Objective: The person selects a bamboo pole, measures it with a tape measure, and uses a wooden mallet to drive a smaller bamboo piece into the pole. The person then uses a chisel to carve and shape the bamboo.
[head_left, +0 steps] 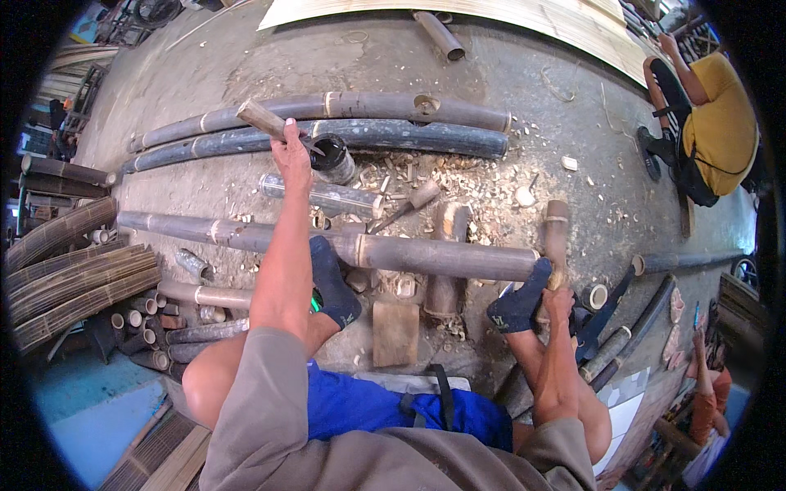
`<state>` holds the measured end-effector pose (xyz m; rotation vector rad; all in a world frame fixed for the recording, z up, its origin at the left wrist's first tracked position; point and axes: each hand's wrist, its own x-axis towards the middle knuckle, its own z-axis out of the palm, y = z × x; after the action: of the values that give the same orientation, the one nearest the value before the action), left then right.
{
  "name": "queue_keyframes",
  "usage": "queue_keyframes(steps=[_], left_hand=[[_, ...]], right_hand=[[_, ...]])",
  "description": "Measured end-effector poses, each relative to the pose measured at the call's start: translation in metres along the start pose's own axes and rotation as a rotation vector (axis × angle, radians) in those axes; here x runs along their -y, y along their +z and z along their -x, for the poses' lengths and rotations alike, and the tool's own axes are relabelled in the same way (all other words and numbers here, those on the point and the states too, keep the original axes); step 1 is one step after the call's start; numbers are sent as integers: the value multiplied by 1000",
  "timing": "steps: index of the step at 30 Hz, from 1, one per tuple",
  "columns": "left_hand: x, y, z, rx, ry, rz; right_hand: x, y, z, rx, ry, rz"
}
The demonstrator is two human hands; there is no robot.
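Observation:
In my left hand [293, 154] is a chisel-like tool with a thick wooden handle [264, 119]; its dark metal part is partly hidden by my fingers. Just right of that hand stands a dark open container [333, 159]. My right hand [559, 303] grips the lower end of a wooden mallet [556, 225], beside my right foot. A long bamboo pole [450, 255] lies crosswise before me, with my dark-socked feet by it. Beyond it, another wooden-handled tool [422, 195] with a dark blade rests among pale chips.
Two long poles [377, 106] lie farther off, one with a round hole. A short log [446, 293] sits beneath the near pole, beside a wooden block [396, 334]. Bamboo pieces [78, 270] are stacked at left. A person in yellow [720, 123] crouches far right; another is lower right.

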<state>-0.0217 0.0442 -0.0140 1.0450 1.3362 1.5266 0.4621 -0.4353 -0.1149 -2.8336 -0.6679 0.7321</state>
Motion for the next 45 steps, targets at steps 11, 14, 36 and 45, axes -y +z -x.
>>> queue_keyframes(steps=[11,14,36,45], left_hand=[[17,15,9,-70,28,-438],[-3,23,27,-123,132,-289],[-15,121,379,1042,376,-357],[-2,125,369,1020,395,-324]], right_hand=[[19,-59,31,-45,90,-241],[33,-66,49,-24,1,-863],[62,-168,352,-166,-83,-1113],[77,-154,339,-129,27,-1169]])
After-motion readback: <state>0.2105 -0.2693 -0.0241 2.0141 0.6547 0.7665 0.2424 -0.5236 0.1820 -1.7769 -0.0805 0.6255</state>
